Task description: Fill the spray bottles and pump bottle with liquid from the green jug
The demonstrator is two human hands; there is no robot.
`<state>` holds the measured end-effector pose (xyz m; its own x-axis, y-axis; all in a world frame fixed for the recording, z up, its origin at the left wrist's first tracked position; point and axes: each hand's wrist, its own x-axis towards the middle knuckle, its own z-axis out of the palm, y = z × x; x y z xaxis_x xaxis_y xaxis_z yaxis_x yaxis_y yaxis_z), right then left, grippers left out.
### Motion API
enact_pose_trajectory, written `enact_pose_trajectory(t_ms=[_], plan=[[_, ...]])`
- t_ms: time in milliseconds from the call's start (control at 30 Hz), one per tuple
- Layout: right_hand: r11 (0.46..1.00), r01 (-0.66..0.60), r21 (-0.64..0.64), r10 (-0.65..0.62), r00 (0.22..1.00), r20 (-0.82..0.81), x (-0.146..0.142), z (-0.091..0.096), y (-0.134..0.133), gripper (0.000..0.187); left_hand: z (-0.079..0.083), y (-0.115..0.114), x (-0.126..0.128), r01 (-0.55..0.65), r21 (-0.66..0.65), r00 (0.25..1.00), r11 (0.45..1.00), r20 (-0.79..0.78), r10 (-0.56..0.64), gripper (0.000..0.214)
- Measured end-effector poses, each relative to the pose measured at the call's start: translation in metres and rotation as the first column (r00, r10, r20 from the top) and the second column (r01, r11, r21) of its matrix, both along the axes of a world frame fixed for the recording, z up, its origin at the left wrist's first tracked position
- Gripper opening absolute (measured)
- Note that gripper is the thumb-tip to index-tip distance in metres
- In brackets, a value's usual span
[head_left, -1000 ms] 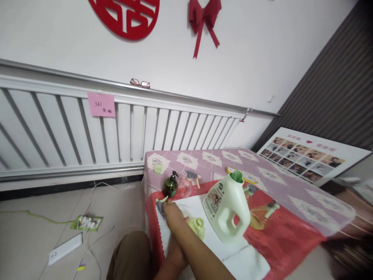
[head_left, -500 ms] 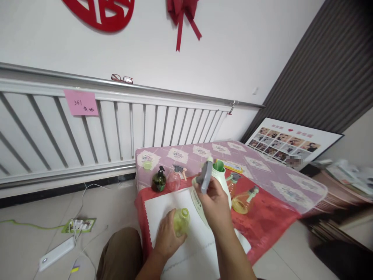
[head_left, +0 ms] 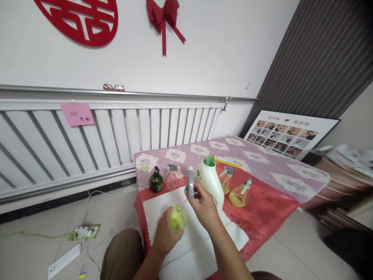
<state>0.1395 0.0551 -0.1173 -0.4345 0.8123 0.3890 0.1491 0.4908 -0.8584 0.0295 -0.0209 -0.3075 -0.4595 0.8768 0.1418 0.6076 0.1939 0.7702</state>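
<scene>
My left hand (head_left: 164,236) is wrapped around a small yellow-green bottle (head_left: 177,217) with its neck uncovered, held over the white sheet (head_left: 186,249) on the table. My right hand (head_left: 204,206) grips a grey spray head (head_left: 190,182) upright, just above and to the right of that bottle. Right behind my right hand stands a large white detergent jug (head_left: 211,181) with a green spout.
A dark green pump bottle (head_left: 155,181), a pink spray bottle (head_left: 171,179) and two yellow spray bottles (head_left: 239,194) stand on the red cloth (head_left: 262,214). A yellow flat item (head_left: 227,161) lies further back. A radiator lines the wall; a white power strip (head_left: 64,261) and cables lie on the floor.
My right hand picked up the grey spray head from the table's left edge and brought it over the bottle. My left hand came up and took hold of the yellow-green bottle.
</scene>
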Motion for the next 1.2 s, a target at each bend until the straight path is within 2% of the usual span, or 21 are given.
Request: enact_pose_trajectory(t_ms=[200,400,633,1000,1200], plan=[[0.989,-0.135,-0.060,0.137,0.990,0.040,-0.010,-0.029,0.004,0.017,0.000,0.001,0.000,-0.003,-0.021,1.000,1.000,0.007,0.004,0.088],[0.952,-0.220,-0.213,0.218,0.975,-0.036,-0.006,-0.062,0.011,0.031,0.004,0.001,-0.001,0.022,-0.026,1.000,0.999,0.019,-0.021,0.088],[0.924,-0.248,-0.290,0.219,0.967,-0.131,-0.003,-0.089,0.014,0.036,0.001,0.001,-0.001,0.013,-0.014,1.000,1.000,0.002,-0.013,0.088],[0.932,-0.221,-0.286,0.199,0.974,-0.105,-0.002,-0.104,0.002,0.033,-0.003,0.002,-0.003,0.035,0.060,0.999,0.998,0.000,-0.036,0.086],[0.952,-0.194,-0.237,0.187,0.981,-0.053,-0.001,-0.103,0.000,0.032,-0.004,0.002,-0.003,0.050,0.110,0.999,0.993,0.013,-0.052,0.086]])
